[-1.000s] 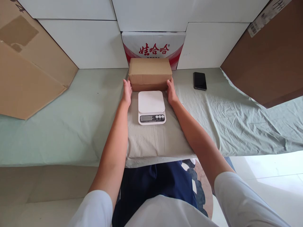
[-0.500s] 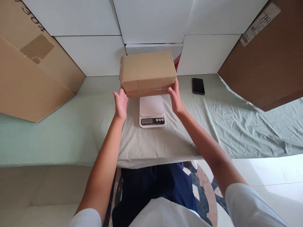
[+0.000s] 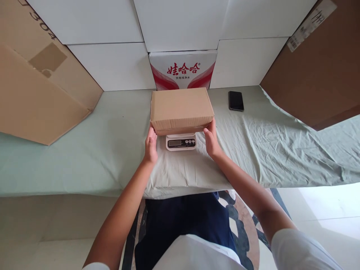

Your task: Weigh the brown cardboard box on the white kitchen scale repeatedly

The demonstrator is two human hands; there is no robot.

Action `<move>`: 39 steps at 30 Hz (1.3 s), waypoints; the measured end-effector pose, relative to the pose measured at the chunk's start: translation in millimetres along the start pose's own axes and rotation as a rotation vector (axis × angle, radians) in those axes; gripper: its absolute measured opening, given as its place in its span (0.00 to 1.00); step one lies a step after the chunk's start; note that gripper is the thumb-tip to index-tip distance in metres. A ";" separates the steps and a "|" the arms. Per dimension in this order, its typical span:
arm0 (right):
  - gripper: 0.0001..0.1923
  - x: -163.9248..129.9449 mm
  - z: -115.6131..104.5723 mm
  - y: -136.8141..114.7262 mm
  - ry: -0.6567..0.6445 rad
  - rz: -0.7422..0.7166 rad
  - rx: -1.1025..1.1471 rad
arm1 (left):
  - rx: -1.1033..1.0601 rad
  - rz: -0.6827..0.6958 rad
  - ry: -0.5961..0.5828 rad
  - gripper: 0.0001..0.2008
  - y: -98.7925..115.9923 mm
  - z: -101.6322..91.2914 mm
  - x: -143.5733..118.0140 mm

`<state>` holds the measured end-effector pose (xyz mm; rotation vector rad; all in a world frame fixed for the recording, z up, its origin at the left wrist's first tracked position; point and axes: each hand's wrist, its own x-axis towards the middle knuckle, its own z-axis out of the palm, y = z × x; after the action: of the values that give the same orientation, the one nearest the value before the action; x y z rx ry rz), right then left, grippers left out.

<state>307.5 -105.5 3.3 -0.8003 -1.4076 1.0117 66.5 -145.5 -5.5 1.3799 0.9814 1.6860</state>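
Between my two hands is a closed brown cardboard box [image 3: 182, 105], held level over a white digital kitchen scale [image 3: 181, 143]. My left hand [image 3: 151, 145] grips the box's lower left corner, and my right hand [image 3: 211, 138] grips its lower right corner. Fingers of both hands are partly hidden under or behind the box. The box covers the scale's weighing plate; only the front panel with its small display and round buttons shows. Whether the box touches the plate I cannot tell.
A pale green cloth [image 3: 118, 150] covers the table. To the right lies a black phone [image 3: 236, 101]. Large cardboard boxes stand at left [image 3: 50, 93] and right [image 3: 317, 67]. Behind are white panels [image 3: 112, 67] and a white carton with red print [image 3: 183, 71].
Both hands have lowered the cardboard box towards me, down over the scale's plate. The red print on the carton behind has come into view.
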 end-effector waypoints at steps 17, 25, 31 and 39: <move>0.39 -3.3 -1.4 -1.5 0.009 0.039 0.016 | 0.020 0.011 0.034 0.39 -3.9 -1.8 -1.5; 0.37 -3.5 -0.9 -2.9 0.018 0.012 -0.016 | 0.043 -0.009 0.053 0.42 -3.2 -1.0 0.3; 0.37 -5.0 0.4 -6.1 0.019 0.024 0.007 | 0.033 -0.023 0.064 0.41 -4.9 -1.5 0.6; 0.37 -6.2 0.0 -6.0 0.038 0.009 0.008 | 0.034 0.035 0.069 0.41 -10.1 -7.5 3.2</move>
<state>308.6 -113.5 6.4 -0.8164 -1.3686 1.0032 59.4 -139.0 -14.1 1.3764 1.0344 1.7611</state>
